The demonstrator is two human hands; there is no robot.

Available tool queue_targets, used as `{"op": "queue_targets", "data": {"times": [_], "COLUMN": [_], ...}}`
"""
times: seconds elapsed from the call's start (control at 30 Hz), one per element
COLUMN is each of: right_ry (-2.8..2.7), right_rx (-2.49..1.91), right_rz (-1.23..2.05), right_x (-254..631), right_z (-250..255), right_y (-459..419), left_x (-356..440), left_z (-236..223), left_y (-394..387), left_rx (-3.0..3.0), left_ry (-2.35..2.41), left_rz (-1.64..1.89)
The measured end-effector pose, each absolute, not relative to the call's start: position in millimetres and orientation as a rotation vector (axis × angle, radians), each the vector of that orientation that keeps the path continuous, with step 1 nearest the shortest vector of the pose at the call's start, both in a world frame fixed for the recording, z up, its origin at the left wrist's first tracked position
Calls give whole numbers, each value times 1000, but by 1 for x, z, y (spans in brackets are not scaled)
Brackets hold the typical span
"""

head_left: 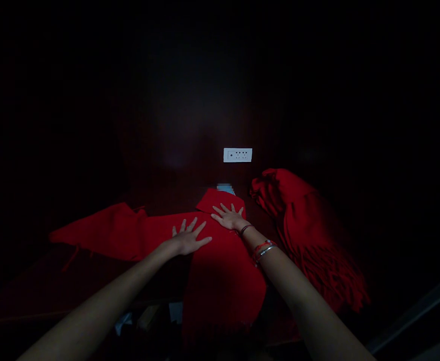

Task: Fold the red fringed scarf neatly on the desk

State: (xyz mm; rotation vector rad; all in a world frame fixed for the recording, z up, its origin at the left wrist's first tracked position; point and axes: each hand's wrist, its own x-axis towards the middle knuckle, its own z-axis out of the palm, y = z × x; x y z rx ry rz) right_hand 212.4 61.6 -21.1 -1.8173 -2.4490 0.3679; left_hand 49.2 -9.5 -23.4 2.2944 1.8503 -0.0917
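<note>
As you look down, the near limb of the red cloth runs toward you and over the front edge of the desk, its end lost in shadow. Above that limb your left grip rests palm down on the cloth, fingers spread apart and clamped on nothing. It sits at the corner where a second limb goes off to your left, long axis roughly crosswise, narrowing to a point; of your two hands, the left is plainly the nearer to that limb. Whether both limbs are one piece, you cannot tell from here. A little farther out and to the right, your right grip also lies flat, fingers fanned apart and holding nothing, across the short flap at the cloth's far end, so it is the nearer one to that edge. Beyond your right arm, a bunched fringed cloth lies apart from the flap. Just behind the flap a pale blue item shows, too blurred to name, and past it a white socket plate sits on the dark wall.
</note>
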Motion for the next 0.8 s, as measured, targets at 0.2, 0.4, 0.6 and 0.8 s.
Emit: {"op": "queue_targets", "data": {"times": [0.2, 0.4, 0.6, 0.8], "right_ry": [-2474, -2538, -2464, -2562], "right_rx": [-1612, -1840, -1745, -1781], "right_rz": [295, 405, 467, 514], "right_x": [225, 222, 231, 244], "right_z": [-20, -26, -15, -11], "right_y": [51, 47, 37, 17], "left_x": [42, 49, 39, 45], "left_z": [-17, -27, -45, -38], "left_y": [7, 36, 37, 31], "left_rx": [2305, 2343, 2391, 2486], "left_ry": [1905, 1945, 1958, 1944], "left_rz": [79, 128, 143, 444]}}
